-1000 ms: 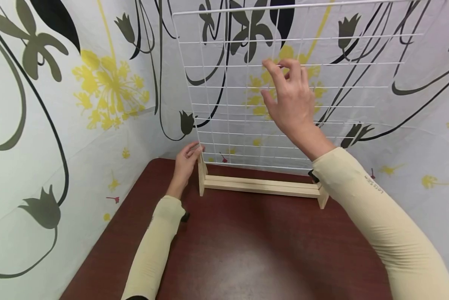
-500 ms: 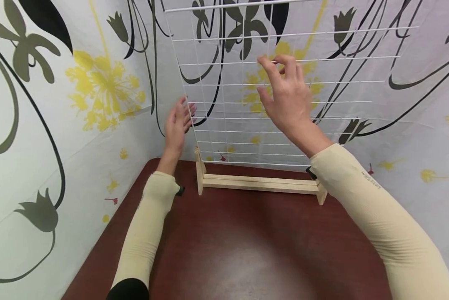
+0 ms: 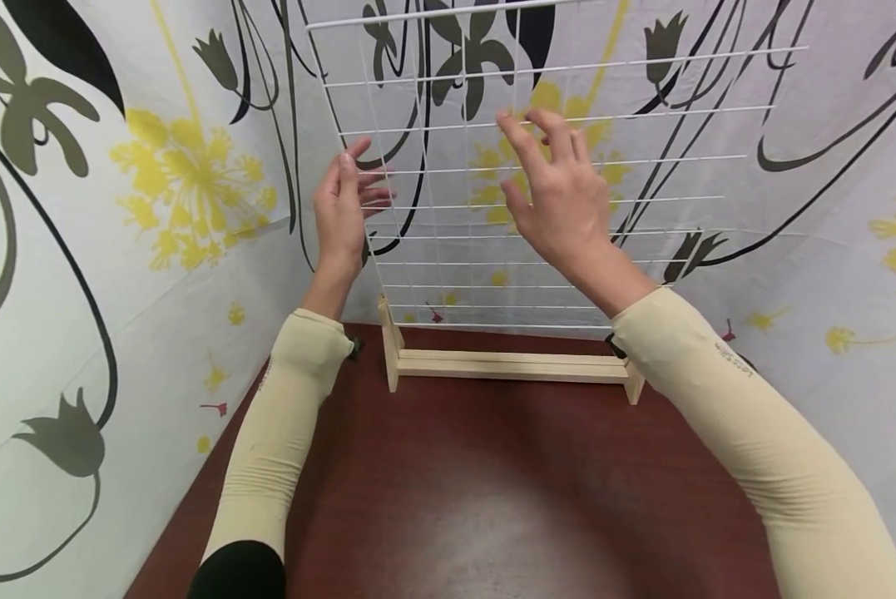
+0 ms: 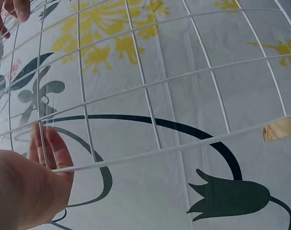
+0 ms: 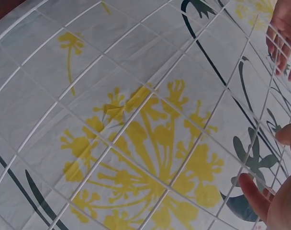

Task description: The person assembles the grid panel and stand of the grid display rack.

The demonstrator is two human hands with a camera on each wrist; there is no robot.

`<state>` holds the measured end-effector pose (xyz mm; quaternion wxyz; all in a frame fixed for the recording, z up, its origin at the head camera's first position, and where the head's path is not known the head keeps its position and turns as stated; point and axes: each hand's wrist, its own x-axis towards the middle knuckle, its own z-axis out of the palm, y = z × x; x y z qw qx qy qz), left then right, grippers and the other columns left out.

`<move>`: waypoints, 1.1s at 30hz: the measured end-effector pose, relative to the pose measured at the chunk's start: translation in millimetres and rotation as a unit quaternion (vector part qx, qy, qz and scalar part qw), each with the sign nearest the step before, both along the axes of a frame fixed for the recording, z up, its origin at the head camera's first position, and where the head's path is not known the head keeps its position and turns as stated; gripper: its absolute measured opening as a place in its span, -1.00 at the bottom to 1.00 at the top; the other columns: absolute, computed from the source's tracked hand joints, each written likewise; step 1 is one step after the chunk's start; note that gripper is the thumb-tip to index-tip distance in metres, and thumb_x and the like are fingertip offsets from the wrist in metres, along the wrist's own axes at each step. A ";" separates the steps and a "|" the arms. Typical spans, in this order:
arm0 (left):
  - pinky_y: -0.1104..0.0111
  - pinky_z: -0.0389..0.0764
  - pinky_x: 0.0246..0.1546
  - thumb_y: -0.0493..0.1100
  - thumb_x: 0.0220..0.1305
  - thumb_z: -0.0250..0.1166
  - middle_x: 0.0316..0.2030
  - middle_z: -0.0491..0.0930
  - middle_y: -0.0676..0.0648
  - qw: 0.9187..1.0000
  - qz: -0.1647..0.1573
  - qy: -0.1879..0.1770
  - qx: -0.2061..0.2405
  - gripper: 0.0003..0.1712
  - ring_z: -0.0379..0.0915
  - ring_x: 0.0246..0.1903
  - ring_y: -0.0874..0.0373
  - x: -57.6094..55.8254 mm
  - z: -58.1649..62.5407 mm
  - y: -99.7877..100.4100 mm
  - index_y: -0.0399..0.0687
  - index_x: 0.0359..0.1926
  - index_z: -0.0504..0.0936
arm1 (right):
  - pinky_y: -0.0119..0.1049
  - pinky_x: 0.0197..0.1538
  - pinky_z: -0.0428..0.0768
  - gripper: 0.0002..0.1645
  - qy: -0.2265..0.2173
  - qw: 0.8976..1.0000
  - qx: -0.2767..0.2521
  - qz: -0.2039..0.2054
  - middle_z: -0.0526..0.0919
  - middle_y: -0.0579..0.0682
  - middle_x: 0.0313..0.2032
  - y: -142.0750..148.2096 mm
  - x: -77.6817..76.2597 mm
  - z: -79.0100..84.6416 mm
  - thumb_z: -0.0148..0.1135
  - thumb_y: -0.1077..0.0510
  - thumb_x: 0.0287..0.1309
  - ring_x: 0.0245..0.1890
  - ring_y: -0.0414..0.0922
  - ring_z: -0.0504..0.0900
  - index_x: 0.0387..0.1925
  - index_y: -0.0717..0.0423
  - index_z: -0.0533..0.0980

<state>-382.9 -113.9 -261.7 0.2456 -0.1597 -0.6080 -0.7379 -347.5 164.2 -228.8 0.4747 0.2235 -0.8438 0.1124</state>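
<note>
A white wire grid panel (image 3: pixel 448 170) stands upright at a wooden base (image 3: pixel 511 366) with a crossbar and two end pieces. My right hand (image 3: pixel 563 195) is at the panel's upper middle, fingers bent and hooked at a horizontal wire, thumb held apart. At the panel's left edge is my left hand (image 3: pixel 339 208), its fairly straight fingers reaching behind the wires. In the left wrist view, the edge wire crosses in front of the left hand's fingers (image 4: pixel 54 146). The right wrist view catches part of the right hand (image 5: pixel 279 196) against the grid (image 5: pixel 112 143).
The stand rests on a dark reddish-brown table (image 3: pixel 477 482). White cloth (image 3: pixel 215 333) printed with grey and yellow flowers hangs behind and at the left, close to the panel. The right forearm covers part of the stand's right end.
My left hand has left the stand's left end piece and risen along the panel's left edge, its fingers straightening. The right hand stays at the grid. The view has shifted slightly.
</note>
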 end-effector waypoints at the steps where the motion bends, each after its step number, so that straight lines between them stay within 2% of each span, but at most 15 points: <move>1: 0.27 0.79 -0.18 0.13 0.71 -0.09 -0.12 0.83 -0.16 1.000 -0.003 -0.002 0.003 -0.52 0.80 -0.29 0.11 -0.4 0.2 -0.1 0.09 0.25 0.66 | 0.08 -0.48 0.60 -0.15 -0.007 1.000 0.005 -0.001 0.36 0.01 0.52 1.2 1.4 0.3 0.33 0.04 0.39 0.32 0.16 0.52 0.61 -0.38 0.23; 4: 0.26 0.77 -0.26 0.13 0.72 -0.09 -0.33 0.81 -0.08 1.000 -0.017 -0.009 0.012 -0.52 0.77 -0.37 0.10 -0.8 0.7 -1.7 0.00 0.12 0.68 | 0.08 -0.46 0.62 -0.13 -0.025 1.000 0.019 0.002 0.23 -0.02 0.63 6.6 7.8 0.9 0.28 -0.02 0.43 0.41 0.21 0.48 0.64 -0.39 0.16; 8: 0.25 0.77 -0.30 0.12 0.71 -0.07 -0.38 0.79 -0.06 0.999 -0.038 -0.016 0.023 -0.53 0.77 -0.36 0.02 -1.5 1.4 -5.1 -0.04 0.00 0.67 | 0.09 -0.47 0.60 -0.16 -0.019 1.000 0.017 0.011 0.19 -0.08 0.66 17.2 18.2 -1.0 0.24 -0.09 0.44 0.47 0.19 0.46 0.63 -0.39 0.17; 13: 0.31 0.73 -0.37 0.14 0.70 -0.08 -0.37 0.79 -0.07 0.999 -0.038 -0.021 0.014 -0.53 0.77 -0.33 -0.02 -2.2 1.1 -7.3 -0.02 -0.01 0.67 | 0.07 -0.50 0.48 -0.35 0.063 0.996 -0.023 0.053 0.52 0.09 0.38 35.4 27.8 -7.1 0.27 -0.04 0.37 0.30 0.14 0.59 0.45 -0.18 0.41; 15: 0.33 0.68 -0.42 0.15 0.70 -0.08 -0.37 0.79 -0.06 0.999 -0.037 -0.022 0.011 -0.53 0.77 -0.35 0.02 -3.3 0.6 -7.4 -0.01 -0.02 0.67 | -0.04 -0.34 0.53 -0.47 0.109 0.987 -0.092 0.074 0.61 0.20 0.17 41.0 31.9 -8.4 0.24 -0.05 0.32 0.16 0.17 0.62 0.27 -0.01 0.55; 17: 0.35 0.64 -0.45 0.15 0.70 -0.07 -0.36 0.79 -0.07 0.999 -0.038 -0.024 0.008 -0.53 0.77 -0.36 0.06 -4.7 0.0 -7.4 -0.01 -0.02 0.67 | -0.14 -0.13 0.54 -0.52 0.151 0.967 -0.185 0.093 0.65 0.14 -0.01 47.1 37.3 -5.1 0.19 -0.09 0.24 0.07 0.08 0.60 0.04 0.11 0.63; 19: 0.36 0.61 -0.47 0.15 0.70 -0.07 -0.36 0.79 -0.07 0.999 -0.039 -0.024 0.004 -0.53 0.78 -0.36 0.08 -5.1 -0.2 -8.4 -0.01 -0.03 0.67 | -0.25 0.07 0.50 -0.51 0.177 0.935 -0.287 0.108 0.62 0.01 -0.06 54.0 43.1 2.5 0.15 -0.12 0.15 0.06 -0.04 0.55 -0.07 0.13 0.63; 21: 0.36 0.59 -0.48 0.15 0.70 -0.07 -0.36 0.79 -0.07 0.999 -0.037 -0.023 -0.002 -0.53 0.78 -0.36 0.10 -5.2 -0.3 -9.9 0.00 -0.03 0.67 | -0.36 0.22 0.39 -0.48 0.173 0.911 -0.361 0.100 0.55 -0.08 0.04 65.2 48.4 13.8 0.14 -0.06 0.20 0.13 -0.17 0.46 0.10 0.15 0.56; 23: 0.37 0.59 -0.49 0.14 0.71 -0.08 -0.38 0.79 -0.05 0.999 -0.031 -0.016 -0.012 -0.53 0.77 -0.37 0.10 -4.7 -0.2 -9.6 0.00 -0.03 0.67 | -0.45 0.28 0.34 -0.41 0.121 0.900 -0.414 0.061 0.45 -0.16 0.20 82.3 50.8 25.5 0.06 0.01 0.38 0.23 -0.31 0.39 0.36 0.14 0.40; 25: 0.36 0.58 -0.51 0.14 0.72 -0.10 -0.39 0.78 -0.04 0.999 -0.025 -0.007 -0.020 -0.53 0.76 -0.37 0.10 -5.1 -0.2 -8.3 0.00 -0.02 0.66 | -0.57 0.35 0.29 -0.37 0.038 0.884 -0.465 0.041 0.37 -0.16 0.36 102.8 49.3 34.4 -0.01 0.10 0.53 0.35 -0.34 0.34 0.54 0.07 0.23; 27: 0.36 0.58 -0.52 0.14 0.72 -0.11 -0.38 0.77 -0.05 0.999 -0.019 0.005 -0.029 -0.51 0.76 -0.38 0.10 -5.7 0.5 -7.4 -0.02 -0.01 0.66 | -0.63 0.36 0.28 -0.38 -0.047 0.848 -0.523 0.069 0.37 -0.19 0.39 121.9 43.2 39.4 -0.04 0.16 0.60 0.39 -0.35 0.36 0.58 -0.04 0.20; 30: 0.35 0.62 -0.51 0.15 0.72 -0.13 -0.38 0.77 -0.06 0.999 -0.014 0.015 -0.030 -0.49 0.76 -0.39 0.09 -8.6 -0.7 -4.8 -0.04 0.01 0.65 | -0.56 0.27 0.50 -0.59 -0.146 0.774 -0.598 0.149 0.55 -0.16 0.26 147.7 32.8 34.4 -0.04 0.13 0.65 0.27 -0.28 0.55 0.39 -0.02 0.42; 31: 0.34 0.65 -0.50 0.14 0.72 -0.13 -0.39 0.77 -0.07 0.999 -0.015 0.017 -0.025 -0.49 0.76 -0.39 0.07 -9.5 -1.1 -4.6 -0.06 0.00 0.65 | -0.55 0.20 0.56 -0.66 -0.173 0.754 -0.610 0.172 0.61 -0.14 0.19 154.2 29.7 29.9 -0.05 0.11 0.66 0.21 -0.26 0.60 0.29 0.01 0.48; 32: 0.33 0.69 -0.47 0.13 0.73 -0.13 -0.40 0.77 -0.07 0.999 -0.014 0.019 -0.025 -0.49 0.77 -0.39 0.05 -10.4 -1.4 -4.5 -0.07 0.00 0.65 | -0.53 0.11 0.61 -0.69 -0.194 0.736 -0.618 0.195 0.68 -0.12 0.10 159.3 26.9 24.6 -0.05 0.08 0.67 0.12 -0.23 0.67 0.20 0.06 0.53; 33: 0.30 0.73 -0.44 0.12 0.73 -0.13 -0.40 0.77 -0.08 0.999 -0.017 0.019 -0.019 -0.49 0.77 -0.39 0.02 -11.3 -1.8 -4.7 -0.09 0.00 0.65 | -0.51 0.03 0.66 -0.69 -0.215 0.728 -0.618 0.204 0.73 -0.10 0.02 163.1 24.9 19.3 -0.06 0.05 0.68 0.03 -0.19 0.72 0.12 0.08 0.54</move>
